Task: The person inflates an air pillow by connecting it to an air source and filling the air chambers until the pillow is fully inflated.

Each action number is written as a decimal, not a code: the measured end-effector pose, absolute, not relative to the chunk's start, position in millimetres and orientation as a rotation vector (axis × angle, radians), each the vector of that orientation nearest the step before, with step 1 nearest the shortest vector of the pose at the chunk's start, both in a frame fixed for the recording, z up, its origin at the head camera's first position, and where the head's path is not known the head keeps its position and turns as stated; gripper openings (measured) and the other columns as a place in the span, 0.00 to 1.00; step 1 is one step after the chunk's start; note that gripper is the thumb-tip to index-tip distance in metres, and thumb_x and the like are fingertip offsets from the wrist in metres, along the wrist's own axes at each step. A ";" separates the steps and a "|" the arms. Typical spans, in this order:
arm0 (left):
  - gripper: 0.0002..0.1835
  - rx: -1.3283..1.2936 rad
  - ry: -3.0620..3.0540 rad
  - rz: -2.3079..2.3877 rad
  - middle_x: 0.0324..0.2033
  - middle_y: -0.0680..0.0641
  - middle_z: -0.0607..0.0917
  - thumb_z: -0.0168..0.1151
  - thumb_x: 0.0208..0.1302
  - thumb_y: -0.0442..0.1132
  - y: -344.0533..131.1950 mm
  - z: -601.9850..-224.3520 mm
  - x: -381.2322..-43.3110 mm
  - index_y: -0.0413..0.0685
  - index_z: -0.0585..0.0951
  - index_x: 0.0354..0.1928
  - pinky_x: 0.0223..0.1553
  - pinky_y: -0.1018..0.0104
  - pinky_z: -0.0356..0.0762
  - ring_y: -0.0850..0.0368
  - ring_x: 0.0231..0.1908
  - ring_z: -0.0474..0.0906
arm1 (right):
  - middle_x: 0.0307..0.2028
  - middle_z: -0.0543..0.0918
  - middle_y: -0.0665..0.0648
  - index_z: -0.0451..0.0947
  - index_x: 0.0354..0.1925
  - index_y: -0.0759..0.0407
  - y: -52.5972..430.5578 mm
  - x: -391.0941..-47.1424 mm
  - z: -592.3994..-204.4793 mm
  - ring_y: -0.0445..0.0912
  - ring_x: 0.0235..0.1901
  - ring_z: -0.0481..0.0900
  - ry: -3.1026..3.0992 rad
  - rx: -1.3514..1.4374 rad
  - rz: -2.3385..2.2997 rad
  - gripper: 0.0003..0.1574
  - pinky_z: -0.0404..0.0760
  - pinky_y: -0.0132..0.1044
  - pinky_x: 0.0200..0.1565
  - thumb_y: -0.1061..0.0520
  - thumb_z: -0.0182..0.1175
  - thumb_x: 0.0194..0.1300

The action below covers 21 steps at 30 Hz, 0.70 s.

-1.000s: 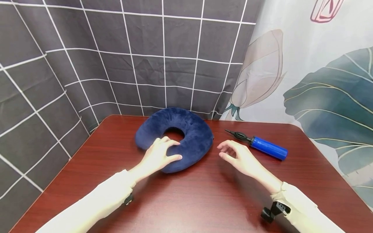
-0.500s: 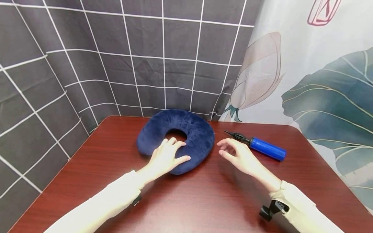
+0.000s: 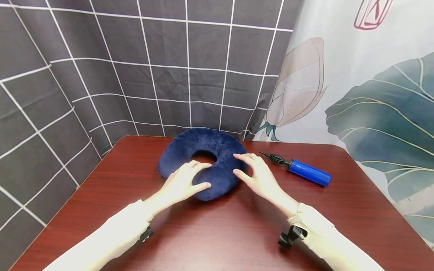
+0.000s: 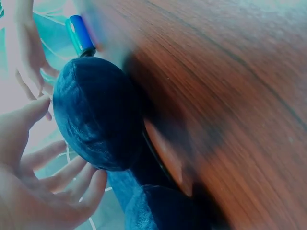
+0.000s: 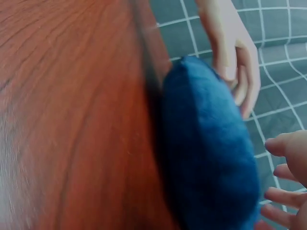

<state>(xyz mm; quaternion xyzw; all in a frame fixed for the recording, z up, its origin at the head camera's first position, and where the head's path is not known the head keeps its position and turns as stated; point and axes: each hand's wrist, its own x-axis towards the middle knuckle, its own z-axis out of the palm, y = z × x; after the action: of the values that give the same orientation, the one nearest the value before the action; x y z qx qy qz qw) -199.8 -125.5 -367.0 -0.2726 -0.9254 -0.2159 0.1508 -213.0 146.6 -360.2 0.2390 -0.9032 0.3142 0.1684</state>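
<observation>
A navy blue plush U-shaped neck pillow (image 3: pixel 222 180) lies on the reddish-brown table, its round hole toward the back. My left hand (image 3: pixel 181 182) is spread over the pillow's near left part, thumb pointing right and fingers reaching toward the hole. In the left wrist view, that hand's fingertips are right at the rounded end of the pillow (image 4: pixel 98 115). My right hand (image 3: pixel 259 177) hovers at the pillow's right edge, thumb and fingers apart and overlapping it in the head view. The right wrist view shows the right fingers (image 5: pixel 283 196) beside the pillow's side, curled round nothing.
A blue hand pump (image 3: pixel 309 172) with a black nozzle and coiled hose lies to the right of the pillow. Behind the table (image 3: pixel 217 233) hang a dark grey curtain (image 3: pixel 169 82) with white grid lines and a white curtain (image 3: pixel 342 75) with leaf prints.
My right hand has moved left from the table beside the pillow to its right edge. My left hand shifted slightly right, then back left, staying over the pillow.
</observation>
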 end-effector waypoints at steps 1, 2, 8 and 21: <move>0.29 -0.788 -2.647 -0.628 0.53 0.52 0.81 0.66 0.59 0.60 -126.8 -367.4 -200.3 0.63 0.77 0.62 0.53 0.54 0.79 0.53 0.54 0.78 | 0.59 0.78 0.57 0.76 0.63 0.49 142.2 -213.6 -363.4 0.55 0.59 0.72 -2.562 0.673 0.881 0.30 0.72 0.53 0.62 0.47 0.66 0.64; 0.29 -0.792 -2.640 -0.637 0.53 0.53 0.81 0.66 0.60 0.60 -127.9 -367.7 -200.9 0.63 0.77 0.62 0.54 0.55 0.79 0.53 0.54 0.78 | 0.59 0.78 0.57 0.77 0.62 0.48 138.0 -213.9 -366.6 0.56 0.60 0.71 -2.551 0.669 0.864 0.30 0.72 0.53 0.62 0.46 0.67 0.63; 0.28 -0.809 -2.592 -0.654 0.52 0.53 0.82 0.67 0.60 0.57 -133.2 -363.8 -201.8 0.61 0.78 0.61 0.54 0.57 0.79 0.56 0.54 0.79 | 0.59 0.76 0.59 0.80 0.59 0.45 126.4 -213.8 -379.3 0.59 0.56 0.72 -2.484 0.621 0.796 0.30 0.73 0.55 0.56 0.44 0.70 0.59; 0.25 -0.785 -2.552 -0.661 0.52 0.54 0.82 0.67 0.62 0.54 -148.3 -349.6 -201.5 0.61 0.78 0.61 0.48 0.57 0.80 0.57 0.49 0.79 | 0.64 0.76 0.55 0.78 0.61 0.40 142.4 -231.3 -376.1 0.58 0.59 0.78 -2.591 0.648 0.696 0.32 0.78 0.57 0.52 0.39 0.68 0.59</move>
<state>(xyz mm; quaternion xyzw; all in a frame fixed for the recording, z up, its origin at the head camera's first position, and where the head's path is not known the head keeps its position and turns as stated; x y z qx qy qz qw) -201.5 -148.3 -349.6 -0.2800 -0.9101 -0.2357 0.1941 -231.3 142.4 -376.1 0.2306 -0.9218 0.2475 0.1896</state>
